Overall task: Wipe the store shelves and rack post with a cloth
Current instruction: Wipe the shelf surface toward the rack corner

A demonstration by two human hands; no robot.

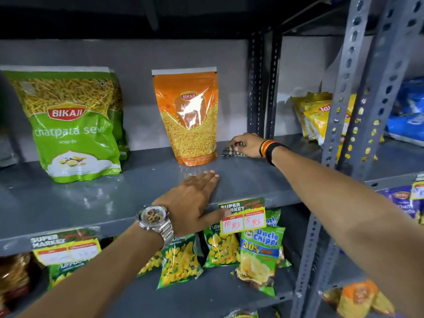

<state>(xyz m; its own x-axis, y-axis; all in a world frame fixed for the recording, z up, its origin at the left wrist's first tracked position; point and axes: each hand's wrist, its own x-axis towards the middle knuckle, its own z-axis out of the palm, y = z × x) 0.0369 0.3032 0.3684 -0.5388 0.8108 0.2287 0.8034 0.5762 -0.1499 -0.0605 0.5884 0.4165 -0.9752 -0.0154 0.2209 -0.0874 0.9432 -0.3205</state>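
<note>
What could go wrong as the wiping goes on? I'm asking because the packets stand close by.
1. The right hand presses the cloth onto the shelf right beside the orange pouch; a leftward sweep could topple it.
2. The left hand rests flat at the shelf edge with its thumb by the price tag; a slip might knock the tag loose.
3. The green pouch stands further left, so wiping around it may leave dust.
</note>
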